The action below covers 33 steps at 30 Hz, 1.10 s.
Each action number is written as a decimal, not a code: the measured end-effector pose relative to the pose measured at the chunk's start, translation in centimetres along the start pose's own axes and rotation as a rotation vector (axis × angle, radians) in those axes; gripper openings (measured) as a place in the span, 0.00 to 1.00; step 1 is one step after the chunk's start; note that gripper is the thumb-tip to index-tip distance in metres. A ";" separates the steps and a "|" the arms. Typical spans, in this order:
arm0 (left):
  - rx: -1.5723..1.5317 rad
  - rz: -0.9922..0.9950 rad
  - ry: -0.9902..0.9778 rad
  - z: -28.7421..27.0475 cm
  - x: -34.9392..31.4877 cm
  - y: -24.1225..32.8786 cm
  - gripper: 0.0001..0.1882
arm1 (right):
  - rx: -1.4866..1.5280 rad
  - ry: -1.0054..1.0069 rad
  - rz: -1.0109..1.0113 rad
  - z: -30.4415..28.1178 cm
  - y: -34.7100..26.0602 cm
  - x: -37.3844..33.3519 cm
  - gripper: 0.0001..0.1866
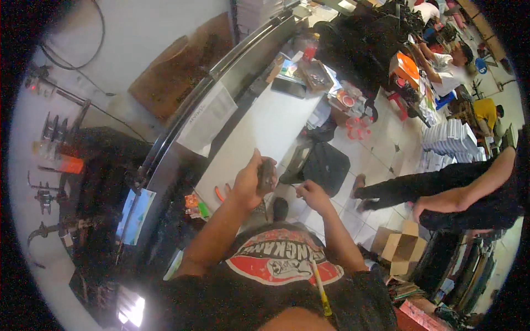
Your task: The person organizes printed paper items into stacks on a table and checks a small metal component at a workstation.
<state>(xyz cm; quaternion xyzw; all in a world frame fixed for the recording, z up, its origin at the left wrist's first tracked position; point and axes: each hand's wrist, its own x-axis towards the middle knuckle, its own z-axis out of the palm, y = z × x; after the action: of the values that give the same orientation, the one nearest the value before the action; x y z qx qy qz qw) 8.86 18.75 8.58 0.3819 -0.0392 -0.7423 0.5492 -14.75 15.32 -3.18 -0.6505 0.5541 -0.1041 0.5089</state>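
My left hand [248, 181] is raised in front of my chest, its fingers wrapped round a small dark brown piece [268, 174] whose kind I cannot make out. Just to the right, my right hand [313, 196] is closed in a pinch, apart from the left. What sits between its fingertips, if anything, is too small to tell. Beyond both hands stretches a white worktable [251, 132]. Beside my left wrist, an orange-handled tool [222, 192] lies on the near end of the table, partly hidden by the forearm.
A phone [289, 87] and an open small box [316, 74] lie at the table's far end. A black bag [324, 168] rests right of the table. An opened cardboard box [402, 248] stands at lower right. A person in dark clothes [436, 187] is close on the right.
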 end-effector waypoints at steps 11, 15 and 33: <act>1.277 0.207 -0.195 -3.1 -0.4 -5.0 0.22 | -0.062 -0.210 -0.332 0.0 -8.1 -4.4 0.25; 1.505 0.251 -0.382 -4.4 -0.5 -6.1 0.18 | -0.182 -0.345 -0.359 0.2 -7.2 -5.1 0.26; 1.435 -0.026 -0.439 -2.5 -2.8 -4.2 0.17 | -0.006 -0.308 -0.316 1.8 -7.2 -8.8 0.23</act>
<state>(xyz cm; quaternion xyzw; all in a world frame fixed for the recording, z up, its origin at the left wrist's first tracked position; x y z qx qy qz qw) 7.41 23.71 6.26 0.4899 -0.6178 -0.5999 0.1359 -12.29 22.58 5.35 -0.7388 0.3615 -0.0805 0.5630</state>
